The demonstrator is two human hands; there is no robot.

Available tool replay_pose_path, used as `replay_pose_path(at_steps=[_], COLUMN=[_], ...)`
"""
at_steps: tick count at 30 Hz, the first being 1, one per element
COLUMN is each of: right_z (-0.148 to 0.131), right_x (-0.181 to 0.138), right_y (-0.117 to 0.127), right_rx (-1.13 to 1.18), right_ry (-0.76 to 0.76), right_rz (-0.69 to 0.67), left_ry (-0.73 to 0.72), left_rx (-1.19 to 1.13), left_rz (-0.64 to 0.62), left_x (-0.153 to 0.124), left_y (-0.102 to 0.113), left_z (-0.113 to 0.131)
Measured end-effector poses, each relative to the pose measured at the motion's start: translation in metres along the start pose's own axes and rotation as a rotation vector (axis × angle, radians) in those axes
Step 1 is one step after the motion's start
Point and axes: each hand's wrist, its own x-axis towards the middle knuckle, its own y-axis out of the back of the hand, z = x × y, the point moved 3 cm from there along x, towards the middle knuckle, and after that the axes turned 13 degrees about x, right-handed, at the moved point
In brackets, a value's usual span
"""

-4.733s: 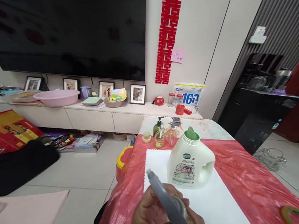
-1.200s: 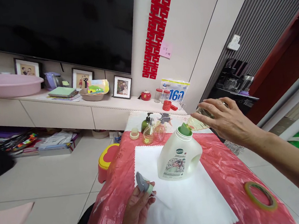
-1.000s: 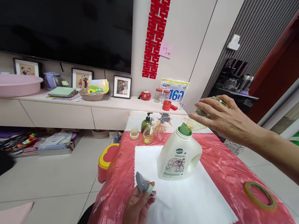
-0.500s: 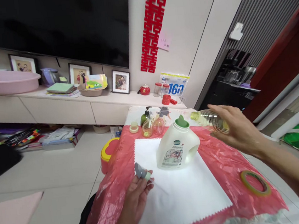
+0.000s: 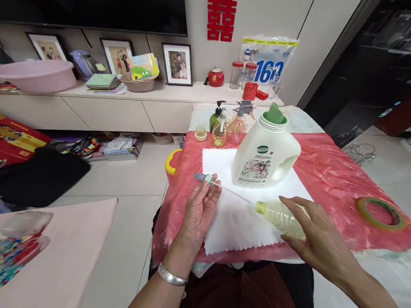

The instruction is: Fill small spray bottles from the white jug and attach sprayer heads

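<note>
My left hand (image 5: 198, 209) pinches a grey spray head (image 5: 202, 177) whose thin dip tube (image 5: 231, 193) slants toward the neck of a small clear bottle (image 5: 278, 217). My right hand (image 5: 314, 233) grips that bottle, which lies tilted just above the white cloth (image 5: 234, 219) with its green-rimmed mouth pointing left. Behind them a white detergent jug (image 5: 264, 151) with a green spout stands on the cloth.
A red plastic sheet (image 5: 325, 175) covers the small table. A tape roll (image 5: 380, 213) lies at its right. Small spray bottles (image 5: 229, 126) and a cap (image 5: 200, 133) stand at the far edge. A yellow and red stool (image 5: 171, 161) sits left of the table.
My right hand has brought the clear bottle down from beside the jug's spout to the near cloth. My left hand has turned the spray head so its tube points at the bottle. The view has tilted downward.
</note>
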Motion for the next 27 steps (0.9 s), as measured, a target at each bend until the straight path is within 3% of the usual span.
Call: replay_pose_path(at_steps=[7, 21, 27], right_z=[-0.012, -0.050, -0.051], right_x=[0.000, 0.014, 0.018], right_y=[-0.010, -0.031, -0.046], right_rx=[0.056, 0.381, 0.530], right_ry=[-0.061, -0.070, -0.101], right_rz=[0.005, 0.098, 0.102], left_ry=[-0.024, -0.086, -0.139], left_rx=[0.016, 0.233, 0.300], left_rz=[-0.026, -0.295, -0.303], left_x=[-0.009, -0.037, -0.039], left_y=[-0.002, -0.015, -0.017], left_z=[-0.001, -0.022, -0.016])
